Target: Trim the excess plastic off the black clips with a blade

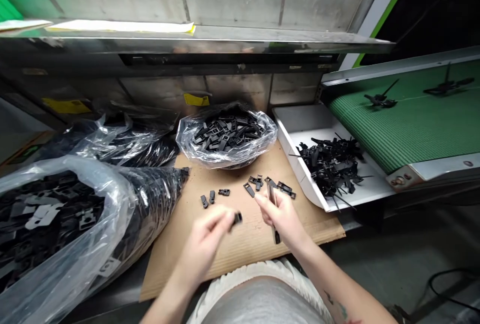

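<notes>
Cardboard (247, 244) lies at lower centre; over it our left hand (212, 231) pinches a black part (236, 219), our right hand (283, 214) a dark bar (276, 235).

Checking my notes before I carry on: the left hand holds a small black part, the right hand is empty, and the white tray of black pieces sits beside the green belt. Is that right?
Not quite: the head view shows the right hand holding a slim dark item. The left hand, small black part, white tray and green belt are as you say.
</notes>
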Action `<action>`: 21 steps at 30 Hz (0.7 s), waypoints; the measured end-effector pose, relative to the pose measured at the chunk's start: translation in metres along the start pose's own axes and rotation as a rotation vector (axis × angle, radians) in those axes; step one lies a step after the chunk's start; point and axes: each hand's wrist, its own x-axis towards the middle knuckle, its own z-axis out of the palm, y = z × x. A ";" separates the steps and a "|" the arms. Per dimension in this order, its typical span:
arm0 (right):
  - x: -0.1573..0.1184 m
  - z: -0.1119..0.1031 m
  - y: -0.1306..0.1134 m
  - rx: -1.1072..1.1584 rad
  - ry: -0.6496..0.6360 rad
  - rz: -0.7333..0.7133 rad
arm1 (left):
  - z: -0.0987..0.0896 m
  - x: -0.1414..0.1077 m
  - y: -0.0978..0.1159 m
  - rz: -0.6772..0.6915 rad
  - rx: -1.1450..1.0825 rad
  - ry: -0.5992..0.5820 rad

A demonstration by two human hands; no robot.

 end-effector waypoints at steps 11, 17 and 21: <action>-0.039 -0.041 0.046 -0.180 -0.004 0.151 | 0.012 0.106 -0.055 0.024 0.386 0.260; -0.046 -0.045 0.059 -0.287 0.000 0.162 | 0.042 0.058 -0.133 -0.077 0.497 0.023; -0.042 -0.032 0.051 -0.350 -0.049 0.113 | 0.044 0.060 -0.130 -0.075 0.433 -0.013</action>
